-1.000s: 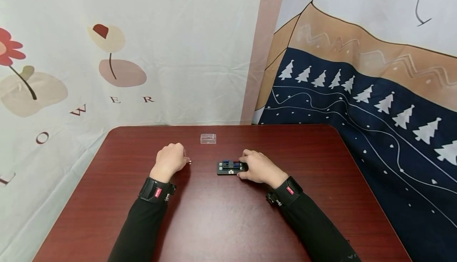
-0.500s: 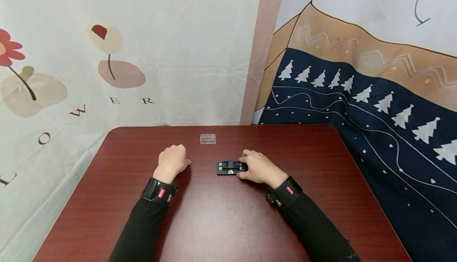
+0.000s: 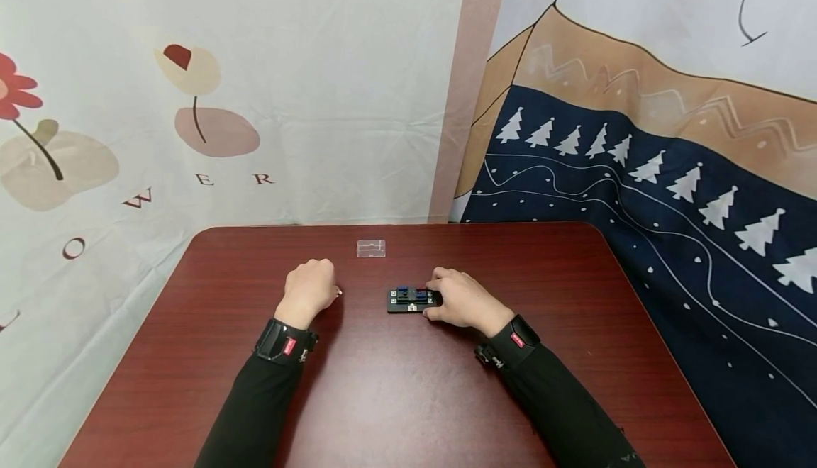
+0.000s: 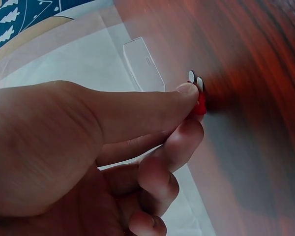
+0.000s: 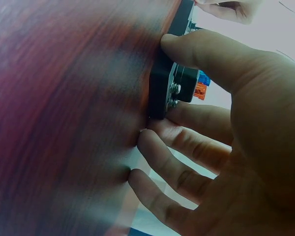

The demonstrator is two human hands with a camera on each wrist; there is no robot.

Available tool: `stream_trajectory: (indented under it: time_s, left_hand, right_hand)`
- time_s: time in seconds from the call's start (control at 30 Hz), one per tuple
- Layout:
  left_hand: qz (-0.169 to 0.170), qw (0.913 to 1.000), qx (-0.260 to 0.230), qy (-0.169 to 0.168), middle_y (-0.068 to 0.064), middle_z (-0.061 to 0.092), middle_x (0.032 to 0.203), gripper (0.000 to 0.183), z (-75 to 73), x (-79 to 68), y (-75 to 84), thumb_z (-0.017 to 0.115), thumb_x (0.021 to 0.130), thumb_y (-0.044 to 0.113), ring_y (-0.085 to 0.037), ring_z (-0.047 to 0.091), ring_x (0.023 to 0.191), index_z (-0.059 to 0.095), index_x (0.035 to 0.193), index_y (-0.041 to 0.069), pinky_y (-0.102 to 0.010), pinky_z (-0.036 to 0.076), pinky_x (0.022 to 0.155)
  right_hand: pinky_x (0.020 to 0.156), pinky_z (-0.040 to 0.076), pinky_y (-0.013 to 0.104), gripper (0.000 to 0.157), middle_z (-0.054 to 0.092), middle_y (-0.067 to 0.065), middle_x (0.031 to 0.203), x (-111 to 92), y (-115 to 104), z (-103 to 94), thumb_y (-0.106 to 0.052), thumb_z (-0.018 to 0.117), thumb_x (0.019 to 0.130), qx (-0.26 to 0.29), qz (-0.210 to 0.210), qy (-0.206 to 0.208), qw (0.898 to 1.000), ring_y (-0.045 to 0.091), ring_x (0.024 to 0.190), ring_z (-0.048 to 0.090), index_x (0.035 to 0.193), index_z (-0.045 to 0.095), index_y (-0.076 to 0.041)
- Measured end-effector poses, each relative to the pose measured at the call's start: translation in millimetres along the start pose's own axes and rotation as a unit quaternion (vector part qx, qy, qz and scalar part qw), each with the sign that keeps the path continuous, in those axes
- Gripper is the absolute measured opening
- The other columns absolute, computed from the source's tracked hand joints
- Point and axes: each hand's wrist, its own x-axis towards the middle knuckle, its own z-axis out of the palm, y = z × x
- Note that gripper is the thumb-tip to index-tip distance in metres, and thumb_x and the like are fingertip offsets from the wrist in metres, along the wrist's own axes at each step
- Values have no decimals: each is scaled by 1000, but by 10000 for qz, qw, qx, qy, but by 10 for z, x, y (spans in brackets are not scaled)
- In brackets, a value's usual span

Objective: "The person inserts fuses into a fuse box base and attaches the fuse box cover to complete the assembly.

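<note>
My left hand [image 3: 308, 289] pinches a small red blade fuse [image 4: 201, 105] between thumb and forefinger, a little above the table. In the left wrist view, its two flat metal prongs stick out past the thumb tip. To the right lies a black fuse block [image 3: 405, 302] with blue and red-orange fuses in it. My right hand [image 3: 469, 301] grips the block's right end, thumb on the near edge and fingers on the far side. The right wrist view shows an orange fuse [image 5: 200, 91] and a blue one [image 5: 204, 77] seated there, beside metal screws.
A clear plastic box [image 3: 371, 249] stands farther back on the dark red wooden table [image 3: 396, 397], between the hands. Beyond the table's far edge hang a pale printed curtain [image 3: 345, 85] and a navy and tan one [image 3: 574, 184].
My left hand has shifted slightly right and toward me, still pinching the blade fuse. My right hand and the fuse block have stayed in place.
</note>
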Motion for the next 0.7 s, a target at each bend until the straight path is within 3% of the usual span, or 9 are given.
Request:
stream_trajectory:
  time_s: [0.27,0.4,0.7]
  left_hand:
    - [104,9999,-24,54,-10,71,75,33,-3,11,32,75,89,16,-38,70,74,62,59,14,-55,56,58]
    - [216,9997,-24,142,-9,70,75,34,-19,6,54,76,89,17,-38,71,74,61,58,14,-54,57,57]
    - [1092,9924,-360,430,-3,73,88,9,-48,-23,155,76,92,17,-24,70,81,76,84,13,-48,60,74]
  right_hand:
    - [85,49,38,58,59,-3,105,2,-8,-14,-42,80,87,-28,14,-27,10000,16,94,57,132,74,-7]
    - [83,49,37,58,58,-3,105,4,-9,-15,-43,80,87,-33,7,-29,10000,16,93,57,132,74,-7]
    - [82,49,37,57,59,-2,105,-2,-17,-20,-41,80,87,69,-2,13,10000,17,92,57,131,74,-6]
